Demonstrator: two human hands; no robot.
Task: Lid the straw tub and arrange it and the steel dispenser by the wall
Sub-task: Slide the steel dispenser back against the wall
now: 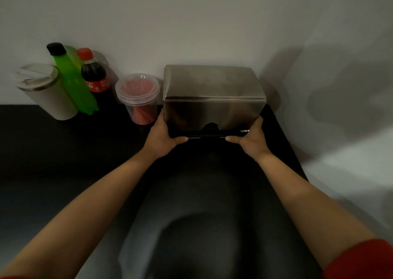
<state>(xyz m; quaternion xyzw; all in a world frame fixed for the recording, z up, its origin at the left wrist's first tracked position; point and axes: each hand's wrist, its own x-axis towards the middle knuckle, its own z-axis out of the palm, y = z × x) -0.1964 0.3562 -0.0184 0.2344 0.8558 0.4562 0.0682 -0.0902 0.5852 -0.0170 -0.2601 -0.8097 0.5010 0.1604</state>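
Note:
The steel dispenser (213,97), a brushed metal box with a slot at its lower front, stands on the black counter (63,151) against the white wall. My left hand (164,135) grips its lower left corner and my right hand (249,138) grips its lower right corner, thumbs along the front bottom edge. Just left of the dispenser stands the clear straw tub (139,99), full of red straws, with its clear lid (137,86) sitting on top. The tub nearly touches the dispenser's left side.
At the back left by the wall stand a cola bottle (95,76), a green bottle (73,81) and a white lidded tumbler (45,90). The counter's right edge (291,151) runs close to the dispenser's right side.

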